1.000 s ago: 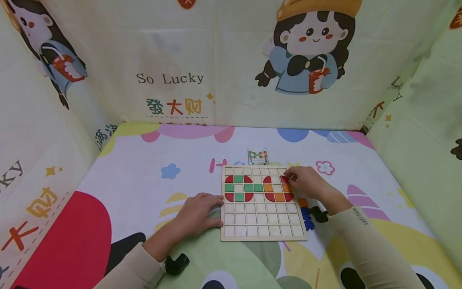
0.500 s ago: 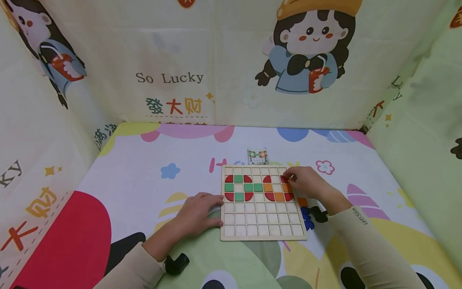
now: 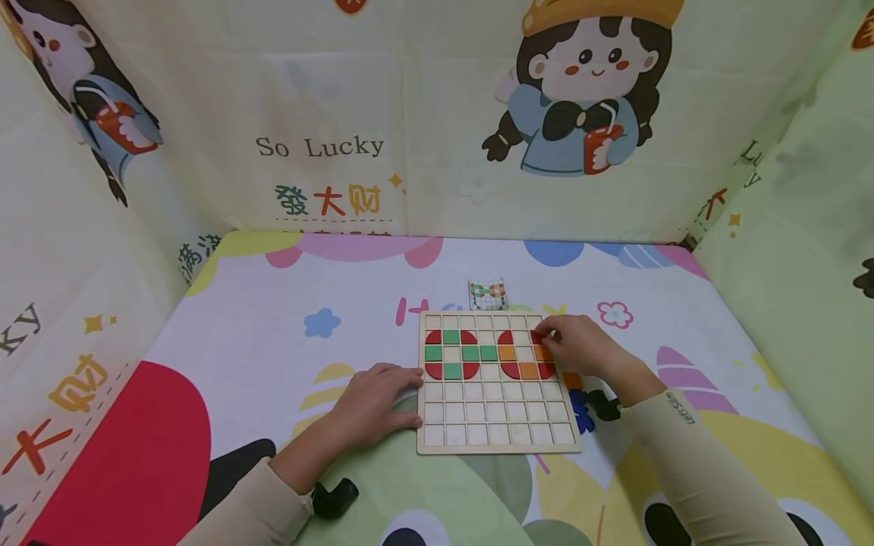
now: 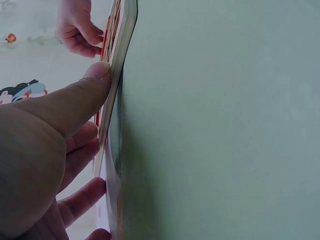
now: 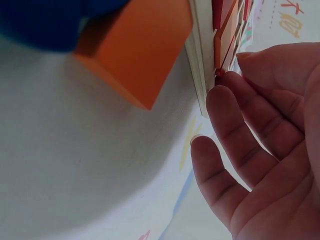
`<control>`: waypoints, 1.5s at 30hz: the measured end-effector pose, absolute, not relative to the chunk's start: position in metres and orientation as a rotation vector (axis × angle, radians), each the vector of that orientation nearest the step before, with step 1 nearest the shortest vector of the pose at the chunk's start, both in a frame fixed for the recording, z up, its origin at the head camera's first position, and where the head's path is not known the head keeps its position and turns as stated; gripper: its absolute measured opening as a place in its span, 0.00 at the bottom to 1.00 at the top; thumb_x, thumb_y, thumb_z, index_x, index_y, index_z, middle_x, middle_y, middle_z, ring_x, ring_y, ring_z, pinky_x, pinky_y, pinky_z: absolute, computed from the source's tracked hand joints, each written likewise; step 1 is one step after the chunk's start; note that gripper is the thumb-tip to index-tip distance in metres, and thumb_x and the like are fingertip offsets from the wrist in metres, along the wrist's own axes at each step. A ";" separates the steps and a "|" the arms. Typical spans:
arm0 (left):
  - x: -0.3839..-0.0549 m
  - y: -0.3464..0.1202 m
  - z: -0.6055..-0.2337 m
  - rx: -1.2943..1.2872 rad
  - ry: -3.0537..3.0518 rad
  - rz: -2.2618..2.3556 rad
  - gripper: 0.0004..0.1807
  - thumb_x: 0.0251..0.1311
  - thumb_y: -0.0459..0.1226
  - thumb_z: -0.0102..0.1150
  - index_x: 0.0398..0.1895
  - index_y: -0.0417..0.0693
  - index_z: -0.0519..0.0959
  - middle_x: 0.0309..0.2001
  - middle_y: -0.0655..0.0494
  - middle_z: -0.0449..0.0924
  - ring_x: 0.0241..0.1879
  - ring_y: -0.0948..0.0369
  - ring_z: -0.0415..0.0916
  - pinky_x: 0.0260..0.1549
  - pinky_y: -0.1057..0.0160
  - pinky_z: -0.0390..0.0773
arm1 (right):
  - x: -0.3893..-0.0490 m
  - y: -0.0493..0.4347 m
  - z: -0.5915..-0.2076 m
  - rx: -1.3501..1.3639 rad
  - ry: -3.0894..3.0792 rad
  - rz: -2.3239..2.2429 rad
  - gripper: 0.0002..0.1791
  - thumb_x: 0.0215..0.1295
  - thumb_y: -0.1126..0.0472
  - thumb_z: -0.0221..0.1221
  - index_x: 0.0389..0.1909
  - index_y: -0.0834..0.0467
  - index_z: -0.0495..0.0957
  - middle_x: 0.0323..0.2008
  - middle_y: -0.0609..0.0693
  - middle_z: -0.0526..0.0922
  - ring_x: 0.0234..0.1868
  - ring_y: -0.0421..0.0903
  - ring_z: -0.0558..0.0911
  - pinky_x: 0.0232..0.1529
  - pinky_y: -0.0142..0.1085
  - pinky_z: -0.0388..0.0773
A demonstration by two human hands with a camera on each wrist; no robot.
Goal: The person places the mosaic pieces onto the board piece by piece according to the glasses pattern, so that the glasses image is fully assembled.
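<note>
Right hand (image 3: pixel 583 347) grip pinches red tile (image 3: pixel 536 336), board's (image 3: pixel 498 449) far right; tilt could jam it. Left hand (image 3: pixel 377 403) grip uncurled; board may slide.

Pale cloth backdrop (image 3: pixel 444 114) hung behind printed tablecloth (image 3: pixel 375 292); bore cartoon figure (image 3: pixel 561 140) holding red cup (image 3: pixel 595 150), "So Lucky" lettering (image 3: pixel 319 146). Tablecloth showed blue star (image 3: pixel 322 323), pink flower outline (image 3: pixel 616 314), red patch (image 3: pixel 136 455).

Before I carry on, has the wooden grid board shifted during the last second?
No: in the head view, the wooden grid board keeps its place against the printed blue star.
</note>
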State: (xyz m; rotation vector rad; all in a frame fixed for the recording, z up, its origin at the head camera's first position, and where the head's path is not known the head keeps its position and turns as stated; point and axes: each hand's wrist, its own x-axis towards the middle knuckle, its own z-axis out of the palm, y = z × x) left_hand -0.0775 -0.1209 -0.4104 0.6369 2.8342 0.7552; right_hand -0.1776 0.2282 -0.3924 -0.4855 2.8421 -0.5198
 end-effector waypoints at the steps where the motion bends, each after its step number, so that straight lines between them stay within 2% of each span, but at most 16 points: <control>1: -0.078 -0.121 -0.410 0.637 2.835 0.753 0.30 0.53 0.48 0.75 0.60 0.51 0.79 0.62 0.59 0.77 0.62 0.51 0.69 0.57 0.44 0.68 | -0.177 0.228 -0.392 -0.475 2.840 -0.527 0.14 0.70 0.63 0.58 0.53 0.63 0.81 0.44 0.55 0.84 0.42 0.52 0.79 0.47 0.48 0.80; 6: -0.077 -0.121 -0.410 0.633 2.833 0.756 0.30 0.53 0.48 0.75 0.60 0.51 0.79 0.62 0.59 0.77 0.62 0.52 0.69 0.58 0.44 0.68 | -0.176 0.228 -0.391 -0.442 2.826 -0.578 0.16 0.70 0.62 0.59 0.54 0.64 0.80 0.45 0.57 0.83 0.41 0.51 0.79 0.43 0.45 0.81; 17: -0.077 -0.120 -0.411 0.636 2.837 0.760 0.31 0.52 0.49 0.75 0.60 0.51 0.79 0.63 0.60 0.76 0.63 0.52 0.68 0.58 0.44 0.68 | -0.164 0.244 -0.382 -0.351 2.821 -0.603 0.20 0.66 0.57 0.63 0.56 0.62 0.79 0.48 0.58 0.82 0.44 0.54 0.79 0.41 0.45 0.82; 29: -0.078 -0.120 -0.409 0.641 2.842 0.745 0.31 0.52 0.47 0.76 0.60 0.50 0.79 0.62 0.59 0.77 0.62 0.52 0.69 0.57 0.44 0.68 | -0.144 0.266 -0.381 -0.309 2.759 -0.538 0.36 0.53 0.45 0.74 0.59 0.62 0.78 0.48 0.57 0.81 0.45 0.55 0.78 0.42 0.48 0.79; 45: -0.077 -0.120 -0.411 0.629 2.837 0.738 0.32 0.52 0.48 0.75 0.61 0.51 0.79 0.63 0.58 0.77 0.62 0.51 0.68 0.58 0.44 0.68 | -0.137 0.276 -0.385 -0.369 2.783 -0.491 0.34 0.53 0.48 0.75 0.57 0.62 0.78 0.49 0.57 0.82 0.45 0.56 0.78 0.45 0.50 0.79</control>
